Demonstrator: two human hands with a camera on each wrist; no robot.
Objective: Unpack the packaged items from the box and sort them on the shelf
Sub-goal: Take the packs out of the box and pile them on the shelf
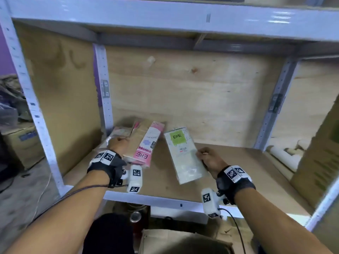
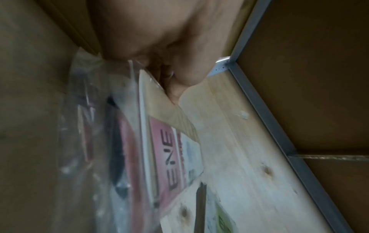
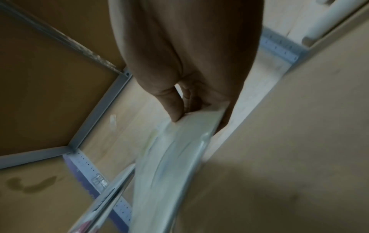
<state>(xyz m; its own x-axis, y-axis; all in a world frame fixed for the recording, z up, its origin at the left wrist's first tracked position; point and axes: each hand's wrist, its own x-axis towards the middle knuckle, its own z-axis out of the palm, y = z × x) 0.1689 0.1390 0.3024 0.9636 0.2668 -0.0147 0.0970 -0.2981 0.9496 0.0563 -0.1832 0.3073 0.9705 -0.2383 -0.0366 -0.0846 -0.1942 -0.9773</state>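
Box: an open cardboard box (image 1: 183,241) lies below the shelf's front rail, at the bottom edge of the head view (contents not legible).
Right hand: the right hand (image 1: 211,159) pinches the near right edge of the green-label packet (image 1: 183,154), thumb on top and fingers curled beneath, as the right wrist view confirms (image 3: 179,88).
Green-label packet: a flat white packet marked "ENE" on a green square, held tilted above the shelf board (image 1: 238,173), with the far end pointing toward the back panel.
Left hand: the left hand (image 1: 118,143) grips a bundle of packets, fingers curled around the far side; the pink-label packet (image 1: 145,149) is on top.
Pink-label packet: pink band marked "ENE" (printed upside down to the wearer), just left of the green-label packet and apart from it; in the left wrist view (image 2: 165,157) it shows edge-on beside clear plastic wrapping (image 2: 95,141).
Shelf: grey metal frame (image 1: 102,85) with plywood back panel (image 1: 183,92); the wooden board carries both hands' work area.
Right of shelf: white tubes (image 1: 282,154) lie beyond the upright.
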